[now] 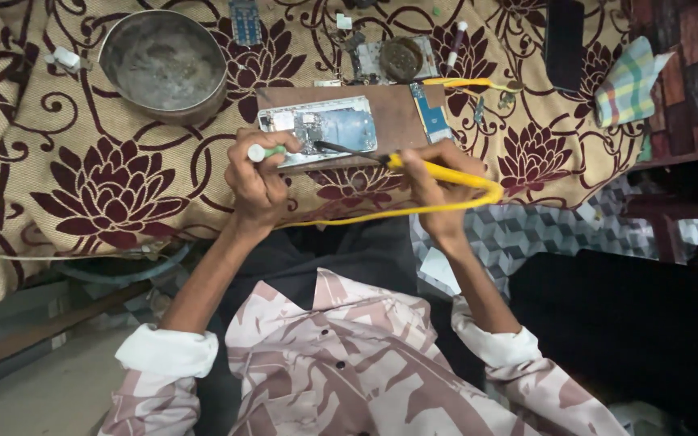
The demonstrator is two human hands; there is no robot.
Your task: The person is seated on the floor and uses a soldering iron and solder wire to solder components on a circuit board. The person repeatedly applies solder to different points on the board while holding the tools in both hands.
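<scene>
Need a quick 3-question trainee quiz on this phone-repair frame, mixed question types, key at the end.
1. True or false: the opened phone lies on a wooden board.
2. Which hand holds the yellow-handled tool? A) left hand B) right hand
3. Fill in: the round metal ____ sits on the patterned cloth, to the left of the board in the picture.

Key: 1 true; 2 B; 3 bowl.
</scene>
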